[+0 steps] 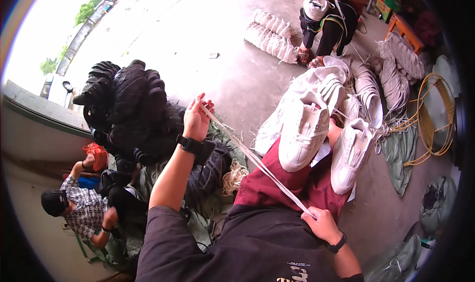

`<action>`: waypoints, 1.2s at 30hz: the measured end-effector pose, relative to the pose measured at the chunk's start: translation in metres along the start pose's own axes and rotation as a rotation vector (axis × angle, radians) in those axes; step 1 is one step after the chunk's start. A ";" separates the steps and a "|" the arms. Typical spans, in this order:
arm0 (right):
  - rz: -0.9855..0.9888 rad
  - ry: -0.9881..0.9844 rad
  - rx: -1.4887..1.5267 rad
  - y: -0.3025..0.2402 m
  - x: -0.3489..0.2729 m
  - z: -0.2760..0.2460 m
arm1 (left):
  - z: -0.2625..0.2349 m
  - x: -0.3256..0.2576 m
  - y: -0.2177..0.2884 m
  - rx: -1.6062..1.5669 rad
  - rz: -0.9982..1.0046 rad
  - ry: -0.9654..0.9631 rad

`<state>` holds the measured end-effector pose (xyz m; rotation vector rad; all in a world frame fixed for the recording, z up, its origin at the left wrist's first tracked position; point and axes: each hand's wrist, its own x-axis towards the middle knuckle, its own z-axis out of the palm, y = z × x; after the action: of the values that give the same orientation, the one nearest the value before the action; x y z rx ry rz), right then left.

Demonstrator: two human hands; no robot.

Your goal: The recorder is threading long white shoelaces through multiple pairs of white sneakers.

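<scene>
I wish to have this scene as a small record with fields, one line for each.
Left hand: raised, holding pale laces
Right hand: lower, gripping the same laces
Laces: stretched between both hands
White shoes: two, resting over the person's maroon trousers
Black bundles: piled at left
Others: one co-worker at left, another at upper right

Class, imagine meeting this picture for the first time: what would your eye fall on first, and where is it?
Probably the pale cord, stretched slantwise across the middle between the left grip and the lower right grip. Next come two white shoes, right of centre, above the maroon trousers. Left of centre, a large black heap stands out darkly.
</scene>
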<state>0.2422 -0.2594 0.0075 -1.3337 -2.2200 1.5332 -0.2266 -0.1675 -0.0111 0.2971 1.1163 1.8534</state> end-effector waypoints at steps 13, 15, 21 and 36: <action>-0.147 0.257 -0.289 -0.008 -0.015 -0.037 | 0.047 -0.044 -0.025 -0.047 -0.173 -0.361; -0.195 0.292 -0.243 -0.015 -0.002 -0.045 | 0.067 -0.061 -0.032 -0.068 -0.212 -0.417; -0.381 0.358 0.141 -0.039 0.052 -0.051 | 0.127 -0.106 -0.060 -0.118 -0.305 -0.706; -0.243 0.335 0.508 -0.031 0.102 -0.059 | 0.184 -0.142 -0.124 0.095 -0.365 -0.742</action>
<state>0.1951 -0.1485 0.0240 -1.0292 -1.5816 1.5101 0.0333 -0.1559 0.0267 0.7154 0.6757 1.2033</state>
